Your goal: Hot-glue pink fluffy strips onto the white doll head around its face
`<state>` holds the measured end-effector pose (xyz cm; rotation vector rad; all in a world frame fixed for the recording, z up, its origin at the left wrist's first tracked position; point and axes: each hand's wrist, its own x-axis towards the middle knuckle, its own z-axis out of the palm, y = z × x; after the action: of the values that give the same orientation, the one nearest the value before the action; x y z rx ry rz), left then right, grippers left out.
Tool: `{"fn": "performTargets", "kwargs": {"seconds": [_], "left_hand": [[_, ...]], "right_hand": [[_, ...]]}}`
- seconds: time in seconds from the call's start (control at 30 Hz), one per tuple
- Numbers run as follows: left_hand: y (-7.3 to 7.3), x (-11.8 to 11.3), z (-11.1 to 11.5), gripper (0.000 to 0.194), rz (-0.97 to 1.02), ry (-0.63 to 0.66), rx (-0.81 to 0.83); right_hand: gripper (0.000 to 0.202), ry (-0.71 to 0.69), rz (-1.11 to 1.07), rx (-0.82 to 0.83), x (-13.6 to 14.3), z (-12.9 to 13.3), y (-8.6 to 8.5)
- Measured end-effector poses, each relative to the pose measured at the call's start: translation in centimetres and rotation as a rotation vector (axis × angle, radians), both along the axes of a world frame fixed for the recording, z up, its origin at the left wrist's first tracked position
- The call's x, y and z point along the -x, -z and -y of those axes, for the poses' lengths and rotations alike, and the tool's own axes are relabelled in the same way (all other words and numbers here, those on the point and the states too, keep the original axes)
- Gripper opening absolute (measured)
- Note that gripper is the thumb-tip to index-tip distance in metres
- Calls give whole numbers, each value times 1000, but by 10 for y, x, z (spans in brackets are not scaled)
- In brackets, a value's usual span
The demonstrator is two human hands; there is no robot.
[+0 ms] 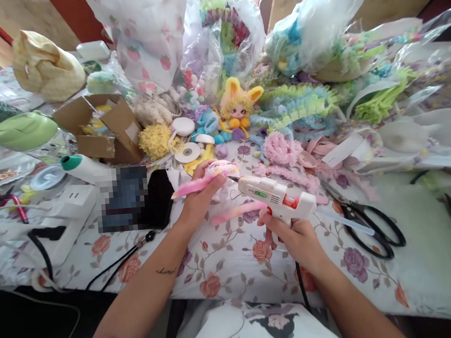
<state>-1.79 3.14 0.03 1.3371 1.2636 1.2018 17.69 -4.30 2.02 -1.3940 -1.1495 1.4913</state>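
Note:
My right hand [289, 232] is wrapped round the handle of a white glue gun [268, 190] with a red-orange part at its back. A pale glue stick [346, 219] sticks out of the gun's rear. Between the fingers of my left hand [202, 194] is a small doll head [224, 167] with long pink fuzzy ears [191, 186]. The gun's dark nozzle meets the head's edge near my left thumb; whether glue is coming out is too small to tell. Below it, a second pink fuzzy strip [240, 211] shows over the flowered cloth.
Black-handled scissors [364, 224] lie to the right. A phone [155, 198] and a power strip [63, 218] are on the left. Behind my hands stand a yellow bunny-eared doll [236, 105], a cardboard box [103, 127], pink trim [282, 150] and plastic bags [145, 40].

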Motion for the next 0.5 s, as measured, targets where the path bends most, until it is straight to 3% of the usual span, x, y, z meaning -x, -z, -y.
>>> {"fn": "performTargets", "kwargs": {"seconds": [0.5], "left_hand": [[-3,0,3,39,34,-48,66]], "right_hand": [[18,42,95,-35,-3,-1,-3]]}}
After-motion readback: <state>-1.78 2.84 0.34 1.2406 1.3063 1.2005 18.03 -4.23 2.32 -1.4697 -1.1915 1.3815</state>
